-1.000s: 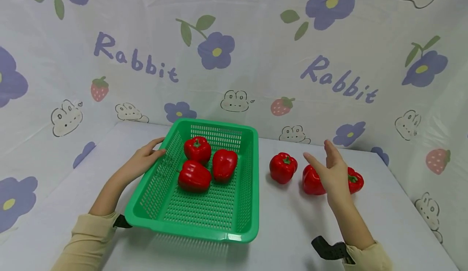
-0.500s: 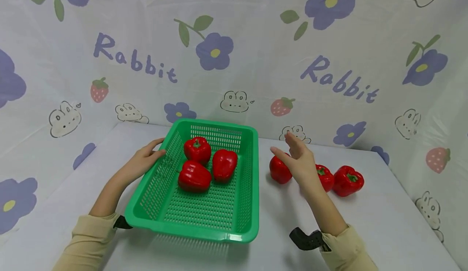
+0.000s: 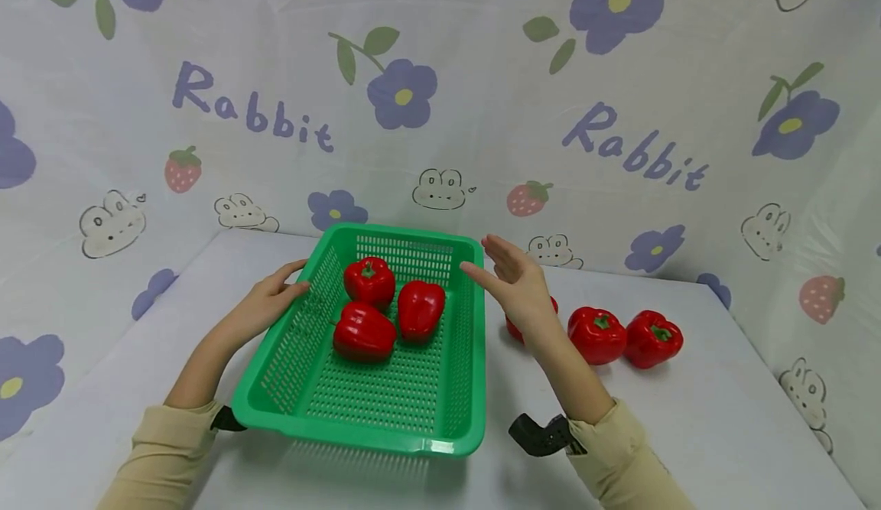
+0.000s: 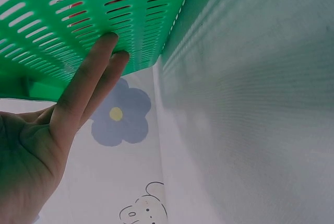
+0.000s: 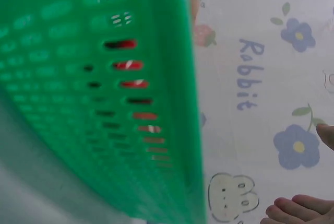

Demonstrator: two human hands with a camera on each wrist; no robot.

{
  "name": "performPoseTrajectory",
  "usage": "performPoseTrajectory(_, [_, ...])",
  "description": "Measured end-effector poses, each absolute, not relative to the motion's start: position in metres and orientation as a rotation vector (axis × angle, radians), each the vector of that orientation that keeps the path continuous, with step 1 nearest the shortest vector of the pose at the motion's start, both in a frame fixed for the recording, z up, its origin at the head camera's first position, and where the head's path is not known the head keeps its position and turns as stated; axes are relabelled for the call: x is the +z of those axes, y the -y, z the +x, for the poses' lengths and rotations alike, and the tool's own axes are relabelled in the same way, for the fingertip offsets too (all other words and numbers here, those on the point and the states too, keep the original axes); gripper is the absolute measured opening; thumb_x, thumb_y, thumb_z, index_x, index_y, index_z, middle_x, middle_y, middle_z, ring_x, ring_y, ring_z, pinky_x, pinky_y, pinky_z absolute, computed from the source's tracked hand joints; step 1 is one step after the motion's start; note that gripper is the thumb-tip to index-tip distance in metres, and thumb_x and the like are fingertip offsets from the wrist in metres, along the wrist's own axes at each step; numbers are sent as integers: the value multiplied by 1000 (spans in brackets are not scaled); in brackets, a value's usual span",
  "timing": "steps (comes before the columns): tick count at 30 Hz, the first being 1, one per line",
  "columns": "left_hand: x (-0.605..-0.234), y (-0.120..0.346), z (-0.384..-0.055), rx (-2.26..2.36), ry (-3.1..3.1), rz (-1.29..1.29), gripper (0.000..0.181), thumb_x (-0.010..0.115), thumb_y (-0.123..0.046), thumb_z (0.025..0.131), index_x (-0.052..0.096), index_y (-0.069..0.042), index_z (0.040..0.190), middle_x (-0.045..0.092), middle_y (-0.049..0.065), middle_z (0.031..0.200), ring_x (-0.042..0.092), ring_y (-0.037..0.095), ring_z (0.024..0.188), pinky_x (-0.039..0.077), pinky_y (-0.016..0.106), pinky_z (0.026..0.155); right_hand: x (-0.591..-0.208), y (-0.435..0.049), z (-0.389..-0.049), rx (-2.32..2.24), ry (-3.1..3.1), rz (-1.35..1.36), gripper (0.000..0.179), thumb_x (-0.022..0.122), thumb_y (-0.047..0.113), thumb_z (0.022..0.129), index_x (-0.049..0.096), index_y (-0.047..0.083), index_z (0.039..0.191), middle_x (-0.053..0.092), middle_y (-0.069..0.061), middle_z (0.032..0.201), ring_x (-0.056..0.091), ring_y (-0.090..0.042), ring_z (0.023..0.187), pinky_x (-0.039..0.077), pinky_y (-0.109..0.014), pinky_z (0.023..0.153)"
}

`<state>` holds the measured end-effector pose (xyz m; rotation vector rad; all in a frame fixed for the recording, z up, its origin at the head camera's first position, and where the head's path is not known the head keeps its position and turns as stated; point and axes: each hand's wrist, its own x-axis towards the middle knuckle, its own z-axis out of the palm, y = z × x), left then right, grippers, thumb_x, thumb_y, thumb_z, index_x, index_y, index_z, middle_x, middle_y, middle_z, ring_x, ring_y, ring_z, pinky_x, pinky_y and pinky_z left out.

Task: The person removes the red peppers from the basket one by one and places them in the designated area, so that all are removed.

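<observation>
A green slotted basket [image 3: 358, 441] holds three red bell peppers, one upright pepper [image 3: 369, 283] behind a pepper lying on its side [image 3: 365, 332], and a third pepper [image 3: 421, 311] to their right. My left hand [image 3: 264, 303] rests against the basket's left side, thumb at the rim. In the left wrist view its straight fingers [image 4: 86, 80] touch the slotted outer wall. Beside the back right rim is my right hand [image 3: 516, 280], empty, with thumb and fingers spread apart. Behind that wrist, a bell pepper [image 3: 513, 331] on the table is partly hidden.
Two more red bell peppers, a nearer one [image 3: 596, 336] and one farther right [image 3: 652, 339], sit side by side on the white table [image 3: 716, 403]. A printed cloth [image 3: 482, 97] with flowers and rabbits hangs behind.
My right hand has moved left from over the peppers on the table to the basket's right rim, uncovering the two right-hand peppers. The left hand and the basket have stayed put.
</observation>
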<state>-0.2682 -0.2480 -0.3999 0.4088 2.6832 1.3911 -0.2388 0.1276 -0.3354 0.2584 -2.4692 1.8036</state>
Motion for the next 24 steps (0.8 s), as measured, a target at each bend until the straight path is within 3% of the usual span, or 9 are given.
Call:
performPoseTrajectory(7, [-399,247,-265,1364,-2711,426,62,39,-37,106,17,-8,157,61,29,126,67,27,103,52,43,89,-322,-104,-239,1833,2436,364,69,70,33,90,39,17,150,45,1,153,38,-16,144,33,-35,117])
performPoseTrajectory(13, [-398,246,-265,1372,-2706,436,62,39,-35,106,17,-7,157,62,29,124,68,26,100,54,41,86,-316,-83,-240,1902,2408,408,70,71,32,89,39,19,150,44,2,153,36,-12,145,31,-34,118])
performPoseTrajectory(24, [-397,245,-265,1385,-2699,439,61,39,-34,106,18,-7,156,61,31,126,69,27,99,55,37,81,-318,-46,-244,1913,2406,475,71,73,26,89,38,12,149,44,-2,153,35,-15,146,31,-33,118])
